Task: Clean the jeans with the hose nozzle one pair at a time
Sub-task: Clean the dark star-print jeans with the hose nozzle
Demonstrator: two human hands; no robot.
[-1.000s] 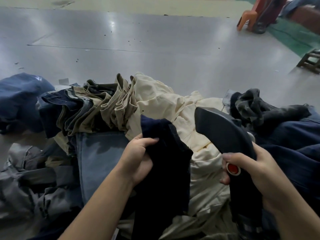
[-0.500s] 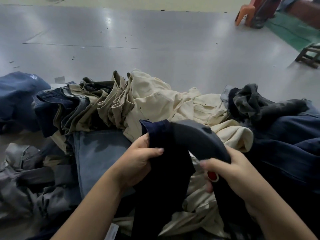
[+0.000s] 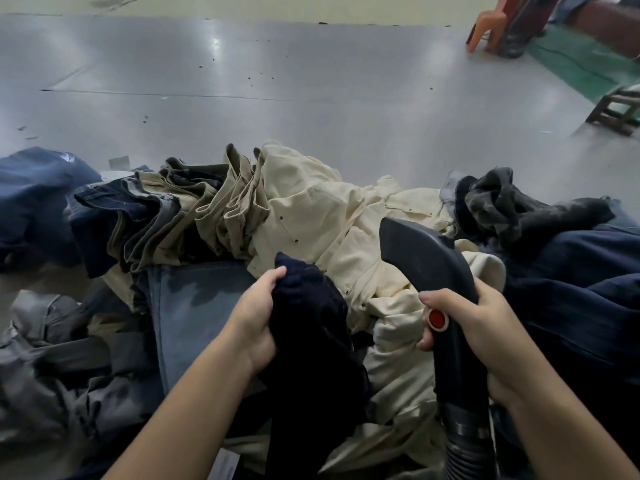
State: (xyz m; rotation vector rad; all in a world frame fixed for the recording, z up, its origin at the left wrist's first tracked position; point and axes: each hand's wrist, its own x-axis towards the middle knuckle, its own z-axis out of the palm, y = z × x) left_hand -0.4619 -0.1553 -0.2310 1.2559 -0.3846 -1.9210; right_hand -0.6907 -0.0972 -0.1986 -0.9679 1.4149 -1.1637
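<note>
Grey floor (image 3: 311, 109), navy jeans (image 3: 311, 334) between hands, nozzle (image 3: 426, 261) right

The hose nozzle (image 3: 429, 268) stands right of the held jeans (image 3: 311, 327), both above the garment pile (image 3: 311, 209).

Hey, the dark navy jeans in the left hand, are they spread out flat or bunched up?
Bunched up. The left hand grips a gathered wad of the dark navy jeans, and the rest hangs down in folds.
</note>
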